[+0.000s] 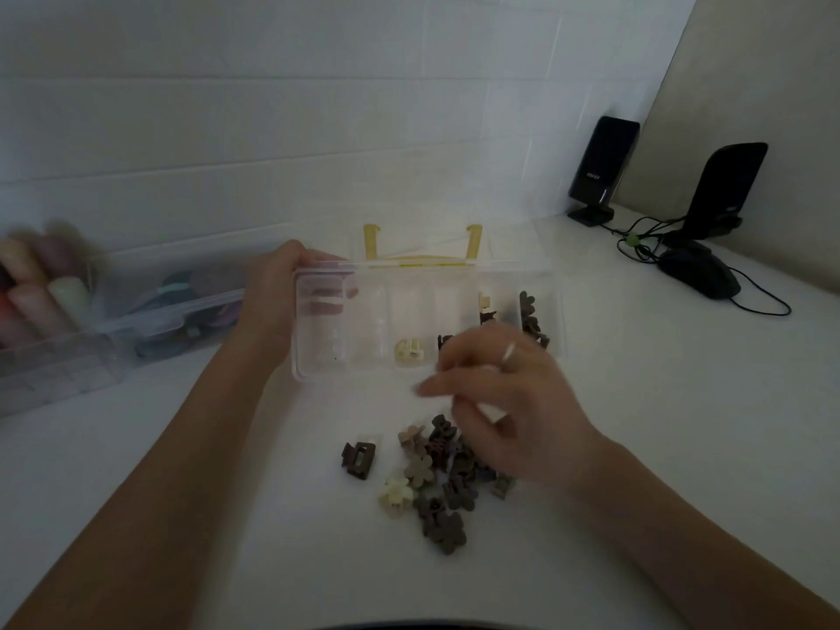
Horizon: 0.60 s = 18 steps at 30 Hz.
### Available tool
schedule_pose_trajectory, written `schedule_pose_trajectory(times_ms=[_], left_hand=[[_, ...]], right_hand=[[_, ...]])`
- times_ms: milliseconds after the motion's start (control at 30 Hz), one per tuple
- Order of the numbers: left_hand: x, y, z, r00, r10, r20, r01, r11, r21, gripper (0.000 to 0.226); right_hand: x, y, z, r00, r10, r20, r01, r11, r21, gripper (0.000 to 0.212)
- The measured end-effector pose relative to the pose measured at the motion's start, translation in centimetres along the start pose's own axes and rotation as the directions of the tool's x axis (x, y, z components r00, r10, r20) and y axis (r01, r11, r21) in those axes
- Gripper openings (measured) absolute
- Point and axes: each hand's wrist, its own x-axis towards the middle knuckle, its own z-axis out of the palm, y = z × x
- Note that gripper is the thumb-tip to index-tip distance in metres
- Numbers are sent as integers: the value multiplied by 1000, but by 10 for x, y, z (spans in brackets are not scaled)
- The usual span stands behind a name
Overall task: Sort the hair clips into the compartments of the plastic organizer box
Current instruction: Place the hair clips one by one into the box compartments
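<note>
A clear plastic organizer box (372, 311) with a yellow latch lies open on the white table. My left hand (277, 284) grips its left end, fingers showing through the plastic. A cream clip (409, 352) lies in a middle compartment, and dark brown flower clips (532, 320) fill the right one. In front of the box is a pile of brown, tan and grey hair clips (443, 475). A brown rectangular clip (359, 459) and a cream flower clip (396, 493) lie at its left edge. My right hand (509, 402) hovers blurred between box and pile, fingers loosely curled, nothing visible in them.
A larger clear container (113, 329) with coloured items stands at the left, blurred. Two black speakers (602, 168) (722, 193), a black mouse (700, 275) and their cables sit at the back right. A tiled wall runs close behind the box.
</note>
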Motion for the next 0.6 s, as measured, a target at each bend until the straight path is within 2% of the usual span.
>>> schedule_pose_trajectory(times_ms=[67,133,233,333,467,600], left_hand=[[0,-1,0,1000,4,-11,-3,1000,14,36],[0,-2,-1,1000,-7,-18,7,1000,8,35],[0,-2,0,1000,-19,-11,19,1000,-9,33],[1,-2,0,1000,-30,-2,30,999,-25,32],[1,-3,-1,1000,-22,-13,22,1000,-19,33],[0,-2,1,1000,-13,-25,12,1000,-28,34]], right_hand=[[2,-14,7,980,-9,198,-6,997,74,35],[4,-23,13,922,0,387,-31,997,74,43],[0,-25,20,830,2,557,-31,999,44,44],[-2,-22,23,799,43,600,-118,989,87,34],[0,-21,25,831,66,552,-146,984,103,17],[-1,-17,25,852,101,514,-175,980,98,14]])
